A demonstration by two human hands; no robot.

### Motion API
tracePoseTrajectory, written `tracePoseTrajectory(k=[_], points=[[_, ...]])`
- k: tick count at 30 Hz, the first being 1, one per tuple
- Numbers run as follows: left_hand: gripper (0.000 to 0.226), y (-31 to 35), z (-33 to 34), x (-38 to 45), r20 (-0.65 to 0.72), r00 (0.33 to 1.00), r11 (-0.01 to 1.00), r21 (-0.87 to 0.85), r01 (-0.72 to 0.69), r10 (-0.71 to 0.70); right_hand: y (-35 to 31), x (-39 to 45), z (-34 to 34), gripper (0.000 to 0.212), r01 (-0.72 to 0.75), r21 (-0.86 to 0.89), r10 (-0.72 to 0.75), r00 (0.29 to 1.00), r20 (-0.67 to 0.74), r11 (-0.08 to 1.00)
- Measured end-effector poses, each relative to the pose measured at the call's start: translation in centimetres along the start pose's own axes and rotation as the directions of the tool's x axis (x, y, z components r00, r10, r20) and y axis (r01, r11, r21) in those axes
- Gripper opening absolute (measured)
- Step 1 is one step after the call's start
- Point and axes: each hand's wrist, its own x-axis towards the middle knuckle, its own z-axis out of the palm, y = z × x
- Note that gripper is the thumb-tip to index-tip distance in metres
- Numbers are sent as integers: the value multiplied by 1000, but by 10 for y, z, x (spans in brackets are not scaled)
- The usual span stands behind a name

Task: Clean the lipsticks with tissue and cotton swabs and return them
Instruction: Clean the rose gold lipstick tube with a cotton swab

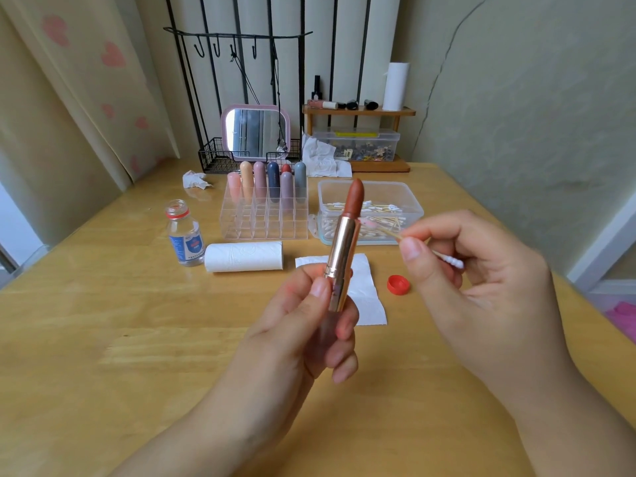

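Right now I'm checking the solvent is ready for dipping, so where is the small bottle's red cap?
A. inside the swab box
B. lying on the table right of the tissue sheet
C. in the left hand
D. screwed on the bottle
B: the red cap lies on the table just right of the tissue sheet, and the bottle stands open.

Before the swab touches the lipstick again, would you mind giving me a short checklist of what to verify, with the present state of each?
1. Lipstick held firmly: ok, the left hand grips its base, tube upright.
2. Bullet exposed for cleaning: ok, the brown stick is wound up above the gold tube.
3. Cotton swab in hand: ok, the right hand pinches its stick.
4. Working tip clean: not ok, the tip nearest the lipstick looks pink; the other tip is white.
5. Bottle open for wetting: ok, its red cap lies on the table.
6. Free slot in the clear organizer: ok, the front rows are unfilled.
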Motion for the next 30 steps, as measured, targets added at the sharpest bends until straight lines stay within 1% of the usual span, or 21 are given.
tracePoseTrajectory(k=[11, 17, 20, 24, 26, 30], points=[[27, 0, 0, -3, -4, 1000, 998, 70, -8, 8, 0, 0, 3, 13, 14, -46, -14, 1000, -11, 999], [15, 0, -1, -3, 17, 1000, 995, 102, -19, 18, 0, -3, 7, 15, 45, -68, -40, 996, 80, 997], [16, -1, -1, -3, 26, 999, 994, 109, -23, 20, -1, -4, 8, 16, 21, -33, -17, 993, 118, 999], [26, -2, -1, -2, 15, 1000, 994, 105, -28, 27, -2, -2, 2, 13, -23, 16, 23, 999, 40, 1000], [24, -2, -2, -2, 18, 999, 994, 105, -30, 29, -1, 0, 0, 11, -19, -3, 19, 1000, 6, 1000], [23, -2, -2, -2, 24, 999, 994, 102, -26, 23, 1, 0, 1, 13, 0, -41, 1, 1000, 5, 999]])
